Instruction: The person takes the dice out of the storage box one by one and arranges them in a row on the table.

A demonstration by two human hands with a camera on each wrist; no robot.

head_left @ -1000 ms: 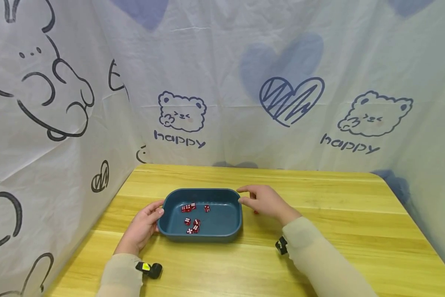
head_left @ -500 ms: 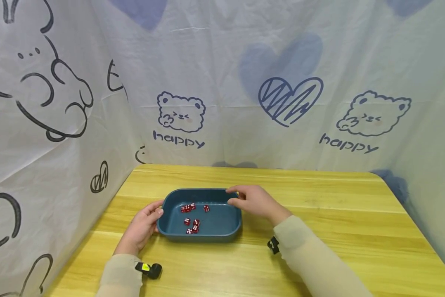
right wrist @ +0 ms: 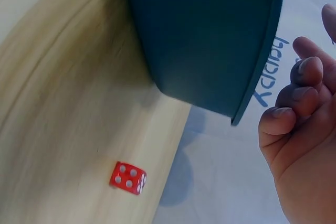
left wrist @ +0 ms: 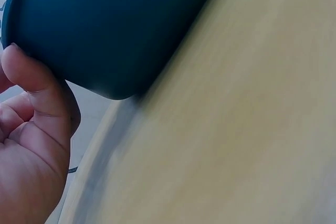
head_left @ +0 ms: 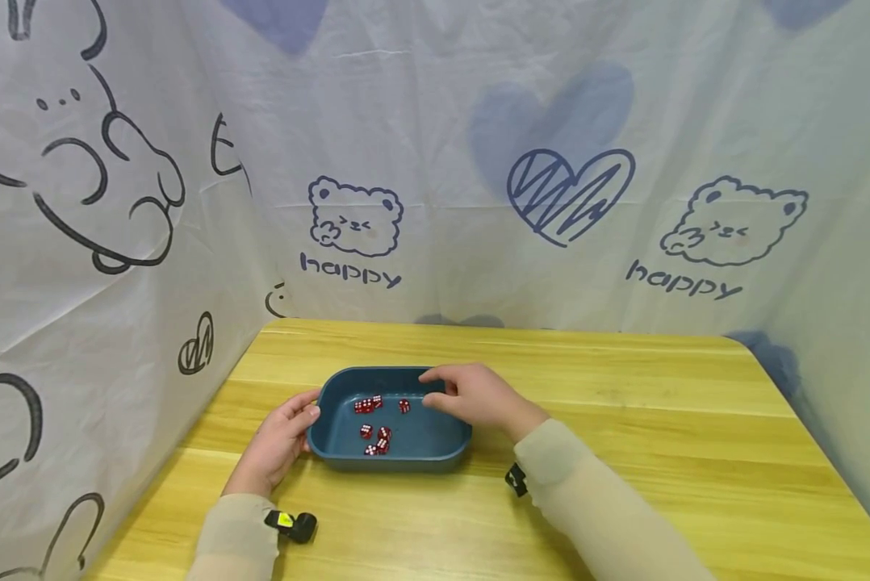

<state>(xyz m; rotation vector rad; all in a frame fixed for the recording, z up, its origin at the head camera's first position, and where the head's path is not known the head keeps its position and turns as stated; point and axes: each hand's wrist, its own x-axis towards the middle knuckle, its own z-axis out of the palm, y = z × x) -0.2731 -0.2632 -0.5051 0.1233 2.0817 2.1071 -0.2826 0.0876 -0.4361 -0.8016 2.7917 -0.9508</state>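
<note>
A dark teal rectangular tray [head_left: 406, 465] stands on the table with several red dice [head_left: 365, 431] lying inside, mostly toward its left half. My left hand [head_left: 278, 442] holds the tray's left end, thumb at the rim and fingers along the outer wall. Over the right end of the tray hovers my right hand [head_left: 478, 397], its thumb and index finger apart and nothing visible between them. The right wrist view shows its other fingers curled in. One red die [right wrist: 128, 178] lies on the table outside the tray, in the right wrist view; the head view does not show it.
The yellow wood-grain table [head_left: 667, 452] extends to the right and toward the front. White cloth [head_left: 449, 242] printed with bears and hearts hangs behind it and along both sides. A small black camera [head_left: 300, 528] sits on the left wrist.
My right hand has moved left, from beside the tray's right rim to over its inside. The red die on the table has gone out of sight in the head view. My left hand stays put.
</note>
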